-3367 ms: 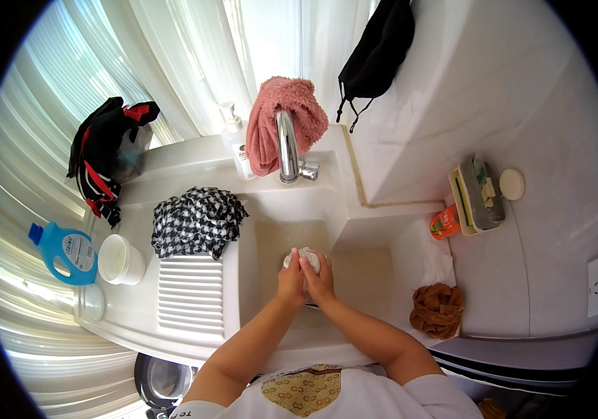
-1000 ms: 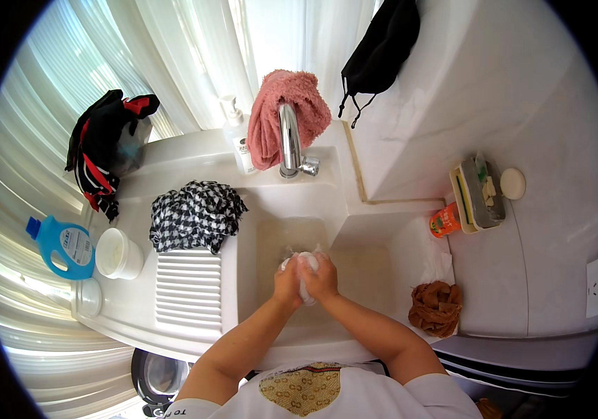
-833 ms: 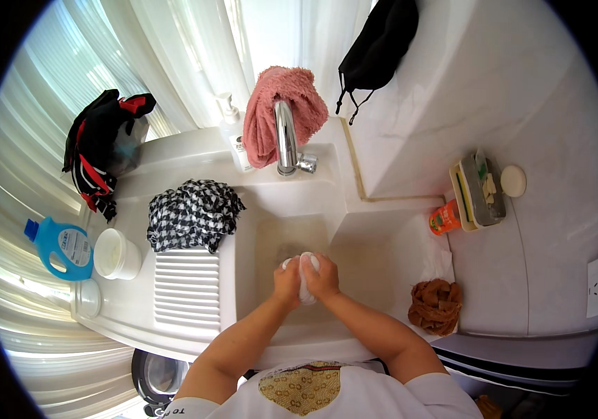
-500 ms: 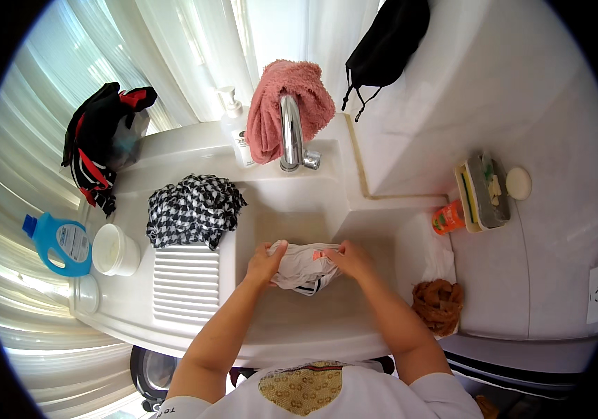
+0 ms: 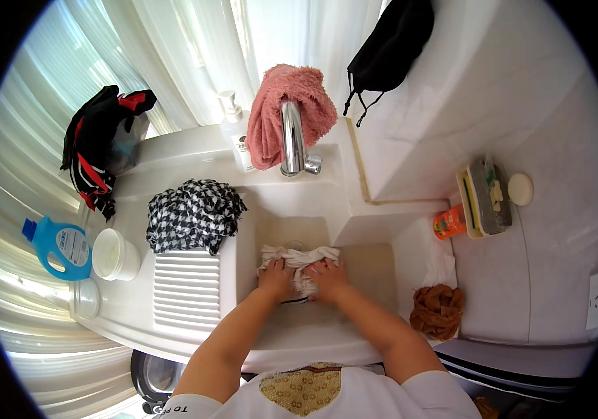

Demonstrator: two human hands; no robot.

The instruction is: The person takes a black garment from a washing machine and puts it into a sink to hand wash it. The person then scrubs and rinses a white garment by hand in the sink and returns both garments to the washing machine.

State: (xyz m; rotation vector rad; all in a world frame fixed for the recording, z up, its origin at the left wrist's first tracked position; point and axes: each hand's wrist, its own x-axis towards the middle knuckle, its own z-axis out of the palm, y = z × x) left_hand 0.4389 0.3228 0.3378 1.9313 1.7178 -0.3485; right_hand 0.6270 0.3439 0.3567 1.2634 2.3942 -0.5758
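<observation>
Down in the basin of the white sink [image 5: 375,307] lies a bunched, off-white garment [image 5: 301,257] with a dark edge showing at its near side. My left hand [image 5: 276,281] grips its left part, fingers pressing into the fabric. On the right part, my right hand [image 5: 328,281] does the same, thumbs of both hands toward each other. Shallow water seems to cover the basin floor around the fabric. A chrome faucet [image 5: 292,136] draped with a pink towel [image 5: 271,115] stands beyond the hands.
Left of the basin, a black-and-white checked cloth [image 5: 194,215] lies above a ribbed washboard [image 5: 187,290]. Nearby stand a white tub [image 5: 116,255] and a blue detergent bottle [image 5: 61,248]. A brown cloth [image 5: 437,311] and an orange bottle [image 5: 450,222] sit on the right.
Both hands have gone from holding the garment stretched between them to pressing it down in the basin. The garment is now bunched and lower.
</observation>
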